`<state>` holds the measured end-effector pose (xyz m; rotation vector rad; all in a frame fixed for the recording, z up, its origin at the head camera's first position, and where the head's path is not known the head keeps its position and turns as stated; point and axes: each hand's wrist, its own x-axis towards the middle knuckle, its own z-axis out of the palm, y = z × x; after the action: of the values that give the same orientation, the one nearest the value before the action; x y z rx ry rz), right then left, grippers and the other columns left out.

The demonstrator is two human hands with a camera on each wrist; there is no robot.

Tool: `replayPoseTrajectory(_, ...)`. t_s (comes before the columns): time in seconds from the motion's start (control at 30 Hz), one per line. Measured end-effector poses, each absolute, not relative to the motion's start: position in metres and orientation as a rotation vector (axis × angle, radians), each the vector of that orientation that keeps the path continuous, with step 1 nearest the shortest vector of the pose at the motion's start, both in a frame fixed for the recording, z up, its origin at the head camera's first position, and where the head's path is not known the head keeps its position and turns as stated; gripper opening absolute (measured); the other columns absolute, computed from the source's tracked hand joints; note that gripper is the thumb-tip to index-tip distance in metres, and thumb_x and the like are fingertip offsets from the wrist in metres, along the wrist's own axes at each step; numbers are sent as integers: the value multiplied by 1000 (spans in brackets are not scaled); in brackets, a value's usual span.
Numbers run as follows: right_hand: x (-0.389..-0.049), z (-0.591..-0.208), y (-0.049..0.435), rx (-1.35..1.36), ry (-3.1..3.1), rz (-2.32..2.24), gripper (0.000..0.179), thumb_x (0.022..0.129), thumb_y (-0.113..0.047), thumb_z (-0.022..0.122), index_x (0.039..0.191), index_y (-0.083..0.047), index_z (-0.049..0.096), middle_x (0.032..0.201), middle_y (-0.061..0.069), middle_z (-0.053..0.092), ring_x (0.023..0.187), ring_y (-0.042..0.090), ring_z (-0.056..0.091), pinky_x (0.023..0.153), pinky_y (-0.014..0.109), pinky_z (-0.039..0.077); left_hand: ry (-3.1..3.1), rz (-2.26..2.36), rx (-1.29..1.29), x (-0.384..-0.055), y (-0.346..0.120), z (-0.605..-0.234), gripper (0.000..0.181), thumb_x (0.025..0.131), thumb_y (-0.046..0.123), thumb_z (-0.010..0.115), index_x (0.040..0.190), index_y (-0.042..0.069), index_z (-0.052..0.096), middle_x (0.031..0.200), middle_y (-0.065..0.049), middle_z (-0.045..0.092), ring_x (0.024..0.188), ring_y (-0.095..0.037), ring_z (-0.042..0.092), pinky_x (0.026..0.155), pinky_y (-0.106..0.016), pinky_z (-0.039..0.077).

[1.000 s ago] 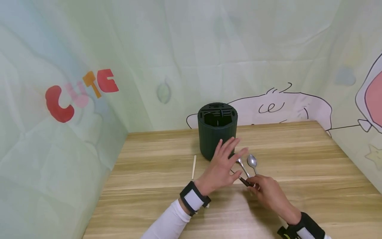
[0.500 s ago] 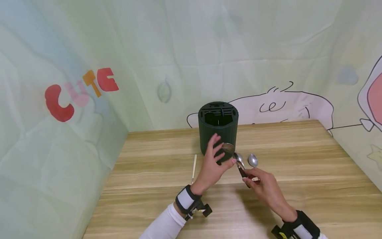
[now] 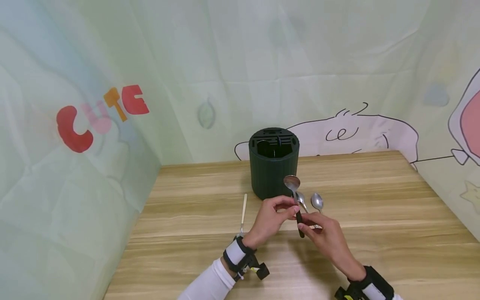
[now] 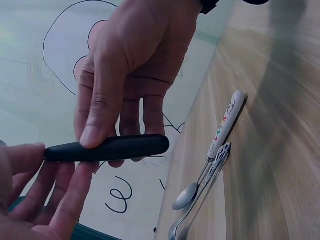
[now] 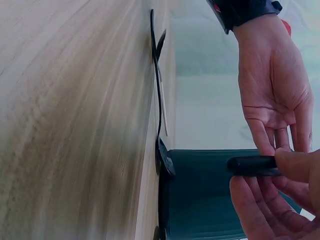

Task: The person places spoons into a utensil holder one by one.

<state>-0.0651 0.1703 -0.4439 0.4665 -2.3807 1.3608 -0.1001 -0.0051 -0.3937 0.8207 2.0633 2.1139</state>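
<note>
Black plastic-looking handle, and it is being gripped from both sides! One dark-handled spoon is held clear of the wooden table, bowl up, handle slanted down towards the person. By the left hand the upper end of the handle is pinched between thumb and fingers. By the right hand it is grasped lower down, thumb pressed on one side, fingers set against the other, and the rounded tip is left poking out. Two hands, one spoon, neither grip loosened!

Just behind, the bowl is seen against the wall of a dark green holder; whether the two are touching cannot be told. Slots are cut in the holder's top, and something thin is glimpsed inside, too dark to be named.

Down on the table, a silver spoon is found just beside the holder's foot, and another metal spoon is laid a little to its right. From the left wrist, a white handle decorated with coloured marks is spotted, with an ornate metal handle lying close against it. Over on the left, a pale-handled utensil is stretched out near the left wristband, its metal end partly hidden. Behind it all, a printed cloth is hung, bright letters spread across its left side.
</note>
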Motion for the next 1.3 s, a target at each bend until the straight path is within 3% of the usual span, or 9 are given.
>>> replayPoseTrajectory(0.17, -66, -438, 170, 432, -2377, 1332, 21, 85, -20, 67, 106, -18, 64, 95, -4, 63, 81, 9, 60, 63, 29, 54, 2104, 2089, 867, -97, -6, -390, 14, 86, 3, 62, 97, -5, 63, 91, -16, 63, 83, -25, 62, 68, -48, 54)
replayPoseTrajectory(0.3, -72, -418, 171, 448, -2316, 1360, 26, 88, -19, 63, 113, -17, 61, 101, -1, 63, 86, 9, 59, 68, 30, 53, 2157, 2063, 904, -96, -7, -385, 14, 86, 3, 61, 97, -5, 64, 91, -15, 63, 83, -22, 62, 67, -45, 54)
replayPoseTrajectory(0.47, -74, -378, 163, 547, -2215, 1461, 18, 87, -5, 62, 104, -8, 64, 99, 5, 61, 88, 13, 57, 77, 22, 48, 2258, 2016, 991, -96, -6, -376, 10, 86, 4, 62, 94, 2, 67, 91, -8, 63, 79, -15, 62, 65, -35, 55)
replayPoseTrajectory(0.6, -73, -353, 157, 563, -2185, 1510, 9, 84, 1, 62, 92, -3, 65, 91, 8, 60, 84, 15, 56, 76, 20, 47, 2340, 1982, 1074, -98, -6, -367, 8, 85, 3, 63, 92, 3, 67, 90, -6, 64, 78, -14, 62, 64, -28, 55)
replayPoseTrajectory(0.93, -92, -314, 154, 573, -2136, 1575, 11, 85, 0, 62, 96, 4, 62, 92, 14, 63, 84, 18, 60, 75, 19, 49, 2407, 1981, 1120, -113, -9, -323, 10, 85, 2, 63, 94, -1, 62, 87, -14, 65, 76, -25, 62, 64, -26, 54)
replayPoseTrajectory(1.3, -123, -261, 152, 646, -2037, 1549, 11, 86, 0, 61, 96, 6, 60, 90, 16, 60, 87, 20, 60, 79, 25, 50, 2538, 1954, 1261, -140, -9, -266, 13, 87, 3, 61, 98, -3, 62, 91, -15, 65, 76, -23, 62, 64, -26, 54)
